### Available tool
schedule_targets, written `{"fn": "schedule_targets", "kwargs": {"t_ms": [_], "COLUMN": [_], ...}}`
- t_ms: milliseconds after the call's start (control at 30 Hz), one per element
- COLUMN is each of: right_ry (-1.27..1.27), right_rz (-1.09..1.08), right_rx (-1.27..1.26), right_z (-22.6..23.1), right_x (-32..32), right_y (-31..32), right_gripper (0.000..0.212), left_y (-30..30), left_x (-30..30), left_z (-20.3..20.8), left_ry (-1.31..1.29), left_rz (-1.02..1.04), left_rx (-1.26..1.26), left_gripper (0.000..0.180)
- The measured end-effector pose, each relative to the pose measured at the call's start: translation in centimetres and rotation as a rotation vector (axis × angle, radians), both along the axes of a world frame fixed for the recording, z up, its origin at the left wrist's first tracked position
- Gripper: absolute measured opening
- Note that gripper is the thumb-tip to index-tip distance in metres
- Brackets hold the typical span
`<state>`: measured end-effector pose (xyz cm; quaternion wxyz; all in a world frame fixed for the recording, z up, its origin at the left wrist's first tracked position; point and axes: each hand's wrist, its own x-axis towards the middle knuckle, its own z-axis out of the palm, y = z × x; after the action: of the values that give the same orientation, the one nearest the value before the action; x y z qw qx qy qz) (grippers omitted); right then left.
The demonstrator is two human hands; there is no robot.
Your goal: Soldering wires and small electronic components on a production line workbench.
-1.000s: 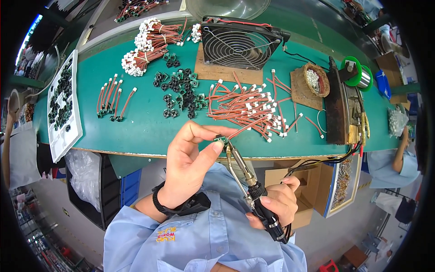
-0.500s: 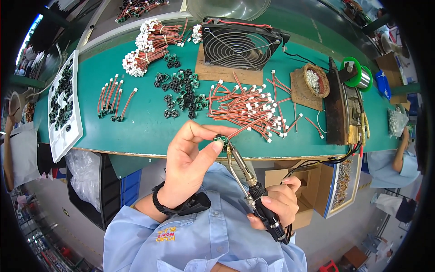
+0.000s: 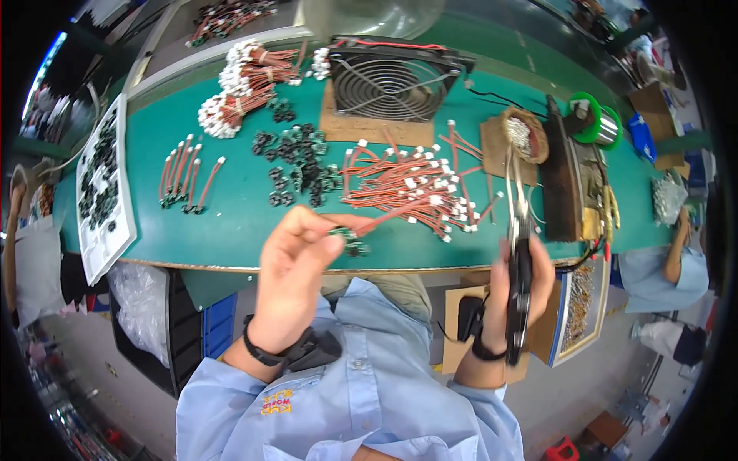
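Here, the green board [image 3: 352, 247] sits mid-frame, pinched in the left hand [image 3: 296, 253]; its red lead [image 3: 390, 213] could snag on the wire pile [image 3: 396, 182] and tear loose. Right of centre, the right hand [image 3: 542, 269] grips the blurred soldering iron [image 3: 520, 284]; a careless drift could scorch the bowl [image 3: 542, 140] near its tip.

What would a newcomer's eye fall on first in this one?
Probably the big black fan at the back of the green bench, with a loose pile of red wires in front of it. Next, the hands: the left hand pinches a small green circuit board near the front edge, while the right hand, farther right, grips a motion-blurred soldering iron.
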<state>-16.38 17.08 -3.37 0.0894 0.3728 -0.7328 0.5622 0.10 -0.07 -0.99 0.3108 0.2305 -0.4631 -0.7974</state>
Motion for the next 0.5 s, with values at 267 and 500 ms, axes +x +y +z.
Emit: {"fn": "schedule_targets", "kwargs": {"t_ms": [267,500], "right_ry": [-0.134,0.46], "right_rz": [-0.082,-0.036], "right_rx": [0.236,0.415], "right_z": [-2.0,-1.1], "right_x": [-5.0,-3.0], "right_y": [-2.8,-3.6], "right_gripper": [0.037,0.032], "left_y": [-0.9,-0.3], "left_x": [2.6,2.4], "left_z": [-0.4,0.0], "left_ry": [-0.032,-0.063], "left_rz": [0.115,0.12], "left_rx": [-0.015,-0.079], "left_gripper": [0.011,0.011]}}
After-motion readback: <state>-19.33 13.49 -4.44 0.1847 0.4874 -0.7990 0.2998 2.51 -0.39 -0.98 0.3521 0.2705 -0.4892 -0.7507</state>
